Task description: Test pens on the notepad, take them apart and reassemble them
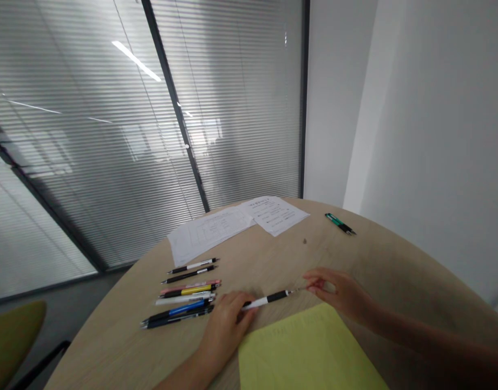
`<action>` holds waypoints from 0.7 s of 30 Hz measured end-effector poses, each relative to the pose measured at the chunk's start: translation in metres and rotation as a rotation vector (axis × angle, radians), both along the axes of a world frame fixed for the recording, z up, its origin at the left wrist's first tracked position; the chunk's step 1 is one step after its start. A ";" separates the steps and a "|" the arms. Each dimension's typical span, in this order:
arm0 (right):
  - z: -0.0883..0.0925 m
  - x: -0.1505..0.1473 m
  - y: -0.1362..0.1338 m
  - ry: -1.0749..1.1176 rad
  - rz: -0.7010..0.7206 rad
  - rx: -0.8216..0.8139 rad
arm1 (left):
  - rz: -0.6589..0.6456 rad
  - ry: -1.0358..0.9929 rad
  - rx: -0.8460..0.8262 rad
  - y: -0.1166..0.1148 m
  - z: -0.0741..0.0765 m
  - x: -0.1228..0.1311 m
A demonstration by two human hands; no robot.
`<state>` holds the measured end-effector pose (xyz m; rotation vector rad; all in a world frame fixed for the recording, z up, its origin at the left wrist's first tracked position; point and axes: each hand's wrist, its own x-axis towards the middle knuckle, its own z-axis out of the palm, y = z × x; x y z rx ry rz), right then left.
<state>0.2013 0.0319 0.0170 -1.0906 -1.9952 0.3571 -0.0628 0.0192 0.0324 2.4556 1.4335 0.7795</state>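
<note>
My left hand [228, 319] is closed around the rear of a white pen with a black grip [269, 299], which points right just above the tabletop. At its front end, my right hand [334, 290] pinches with thumb and forefinger. A thin, small piece reaches from the pen's tip to those fingers; too fine to name. Under and below the pen lies a yellow sheet [306, 352]. Left of my left hand lie several pens, among them a blue pen [188, 307], a yellow pen [188, 291] and a black pen [188, 274].
Two printed white papers [210, 230] lie at the far side of the round wooden table [111, 346]. Green pens [339, 223] rest at the back right, and a tiny dark piece [305, 241] lies nearer the middle. An olive chair [15, 341] stands at the left.
</note>
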 end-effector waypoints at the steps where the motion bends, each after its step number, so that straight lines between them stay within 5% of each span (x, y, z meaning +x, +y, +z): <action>1: 0.000 0.000 0.000 -0.001 0.002 -0.002 | -0.005 -0.004 0.003 0.000 0.000 0.000; 12: 0.000 -0.002 -0.004 -0.034 0.051 0.009 | -0.029 0.023 0.020 0.000 0.000 0.001; 21: 0.001 -0.008 -0.008 -0.050 0.045 -0.135 | -0.074 0.062 0.090 0.000 -0.003 0.001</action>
